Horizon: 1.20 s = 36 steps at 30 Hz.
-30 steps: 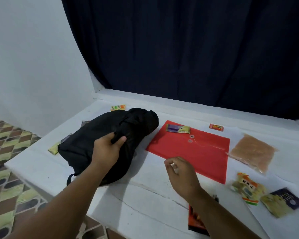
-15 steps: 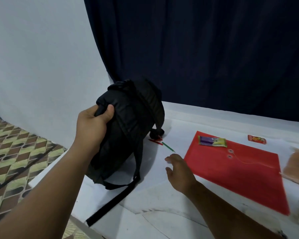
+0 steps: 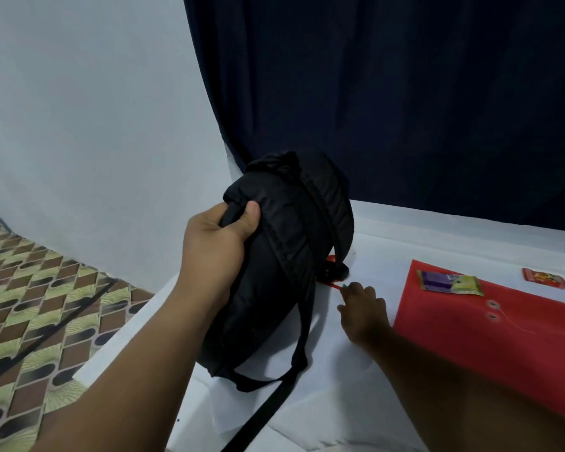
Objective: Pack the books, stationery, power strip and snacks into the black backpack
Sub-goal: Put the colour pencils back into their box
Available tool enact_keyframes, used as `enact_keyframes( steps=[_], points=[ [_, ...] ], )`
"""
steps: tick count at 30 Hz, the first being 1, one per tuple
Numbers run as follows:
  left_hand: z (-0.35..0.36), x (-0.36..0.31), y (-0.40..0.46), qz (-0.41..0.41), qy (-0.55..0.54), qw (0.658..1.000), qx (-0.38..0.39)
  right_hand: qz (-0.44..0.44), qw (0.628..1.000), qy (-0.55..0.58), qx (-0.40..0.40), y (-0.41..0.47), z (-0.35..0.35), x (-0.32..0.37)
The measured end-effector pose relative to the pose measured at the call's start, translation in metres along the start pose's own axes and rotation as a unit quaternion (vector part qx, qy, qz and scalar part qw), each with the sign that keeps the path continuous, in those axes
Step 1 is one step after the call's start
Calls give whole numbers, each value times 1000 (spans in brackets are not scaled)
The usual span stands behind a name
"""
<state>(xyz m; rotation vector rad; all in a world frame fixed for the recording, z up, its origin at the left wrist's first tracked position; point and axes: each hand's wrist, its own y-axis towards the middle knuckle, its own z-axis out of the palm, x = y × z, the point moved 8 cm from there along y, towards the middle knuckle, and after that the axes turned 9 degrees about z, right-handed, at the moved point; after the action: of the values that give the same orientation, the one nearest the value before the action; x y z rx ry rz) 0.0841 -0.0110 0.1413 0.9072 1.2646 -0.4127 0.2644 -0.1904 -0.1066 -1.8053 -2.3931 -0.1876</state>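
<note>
Fingers of the left hand (image 3: pixel 214 243) clamp the black backpack (image 3: pixel 287 256), tilting it upright; right hand (image 3: pixel 362 308) fingers, loosely apart at four o'clock, touch a red pen (image 3: pixel 335 286).

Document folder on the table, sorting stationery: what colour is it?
Red folder, clearest in the head view.

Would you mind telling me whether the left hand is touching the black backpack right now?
Touching. The head view shows the left hand gripping a fold of the black backpack near its top, thumb pressed on the fabric and fingers curled round it.
</note>
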Motion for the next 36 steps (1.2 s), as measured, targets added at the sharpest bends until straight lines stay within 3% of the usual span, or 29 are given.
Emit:
enact_keyframes(
  steps=[7,11,21,29,36],
  points=[
    [0,5,5,0,-23,1000,20,35,995,90,-30,10,-4,-2],
    [4,7,5,-1,-19,999,27,35,999,33,-25,12,-1,1],
    [27,9,-18,15,17,998,64,25,990,137,-6,2,-6,-22],
    [73,42,-67,13,95,987,131,34,953,300,-16,-46,-42,-91],
    [118,74,-129,1,160,978,133,32,937,331,-105,-101,-71,-187]
  ],
)
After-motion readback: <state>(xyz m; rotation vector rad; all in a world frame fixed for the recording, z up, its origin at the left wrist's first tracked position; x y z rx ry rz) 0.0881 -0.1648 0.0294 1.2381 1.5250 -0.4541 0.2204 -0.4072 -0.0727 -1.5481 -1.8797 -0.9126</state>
